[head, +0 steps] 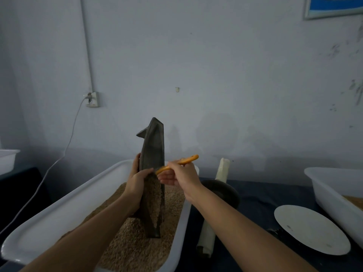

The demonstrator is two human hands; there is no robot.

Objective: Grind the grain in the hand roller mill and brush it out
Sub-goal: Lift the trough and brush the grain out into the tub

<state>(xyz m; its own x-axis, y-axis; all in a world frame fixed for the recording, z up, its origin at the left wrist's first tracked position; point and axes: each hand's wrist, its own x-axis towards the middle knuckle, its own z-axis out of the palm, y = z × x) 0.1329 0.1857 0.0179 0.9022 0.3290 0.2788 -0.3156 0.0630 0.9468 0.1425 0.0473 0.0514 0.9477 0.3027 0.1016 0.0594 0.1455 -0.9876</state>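
Mill trough [152,154] stood in grain tub [59,209]; roller [220,185] at 3 o'clock, plate [312,228] beyond on table [255,197].

The view is dim and bluish, with soft, even light and no glare. Faint blurred shadows lie on the wall [216,75] behind the mill trough [152,154]. Wide-angle distortion bends the white tub [59,209] and forearms near the lower edges. Fine detail is soft and grainy, dark tabletop [255,203] nearly featureless.
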